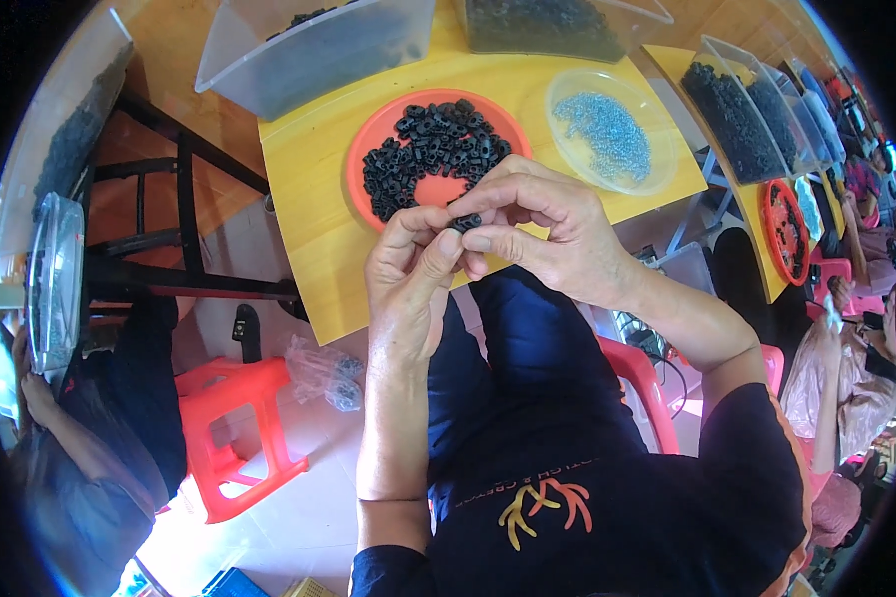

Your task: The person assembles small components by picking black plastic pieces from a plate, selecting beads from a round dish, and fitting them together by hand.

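In the head view, a person's left hand (411,274) and right hand (562,224) together pinch a black part (465,223) above the table's (314,249) near edge. Beyond sits a red tray (436,189) of black pieces (428,139), with a bowl (663,149) of bluish bits (607,134) toward the right edge.

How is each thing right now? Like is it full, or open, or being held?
Left hand: fingers closed on a small black piece.
Right hand: pinching that same piece.
Red plate: mostly covered with black pieces, bare patch near the hands.
Clear round dish: partly filled with tiny shiny bits.
Upper-left clear bin: open-topped, dark pieces inside.
Plastic bag: crumpled, on the floor.
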Action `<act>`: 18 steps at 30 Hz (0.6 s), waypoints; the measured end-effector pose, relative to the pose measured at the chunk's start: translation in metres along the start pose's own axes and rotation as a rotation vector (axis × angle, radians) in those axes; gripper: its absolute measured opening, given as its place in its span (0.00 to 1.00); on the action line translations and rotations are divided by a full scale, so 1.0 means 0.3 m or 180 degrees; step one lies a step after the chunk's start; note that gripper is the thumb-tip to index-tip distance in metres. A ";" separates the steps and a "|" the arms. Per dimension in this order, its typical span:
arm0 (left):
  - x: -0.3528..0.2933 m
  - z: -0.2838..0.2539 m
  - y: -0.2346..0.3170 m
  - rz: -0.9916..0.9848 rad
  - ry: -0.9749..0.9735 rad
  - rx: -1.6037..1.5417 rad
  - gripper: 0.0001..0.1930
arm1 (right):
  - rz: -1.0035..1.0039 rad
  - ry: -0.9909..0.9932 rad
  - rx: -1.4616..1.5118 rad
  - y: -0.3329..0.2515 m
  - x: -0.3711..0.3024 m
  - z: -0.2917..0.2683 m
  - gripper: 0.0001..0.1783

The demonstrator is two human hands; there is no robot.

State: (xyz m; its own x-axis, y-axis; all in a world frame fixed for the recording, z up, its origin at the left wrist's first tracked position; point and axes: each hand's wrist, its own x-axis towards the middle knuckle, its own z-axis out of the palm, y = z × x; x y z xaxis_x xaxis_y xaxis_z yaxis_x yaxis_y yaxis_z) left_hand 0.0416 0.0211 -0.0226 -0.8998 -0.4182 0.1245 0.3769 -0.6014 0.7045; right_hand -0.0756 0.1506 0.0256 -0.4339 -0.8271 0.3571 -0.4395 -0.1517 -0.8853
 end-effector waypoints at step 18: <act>0.004 -0.009 0.006 -0.0127 -0.0023 0.0192 0.08 | -0.0598 -0.0639 -0.0789 -0.020 0.046 -0.107 0.13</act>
State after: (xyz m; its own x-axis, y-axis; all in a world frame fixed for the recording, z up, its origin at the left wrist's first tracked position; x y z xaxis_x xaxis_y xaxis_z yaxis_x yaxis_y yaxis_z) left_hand 0.0418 0.0178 -0.0230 -0.9155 -0.3896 0.1005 0.3271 -0.5753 0.7497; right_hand -0.1040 0.1576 0.0454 -0.1754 -0.8907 0.4194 -0.6848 -0.1957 -0.7020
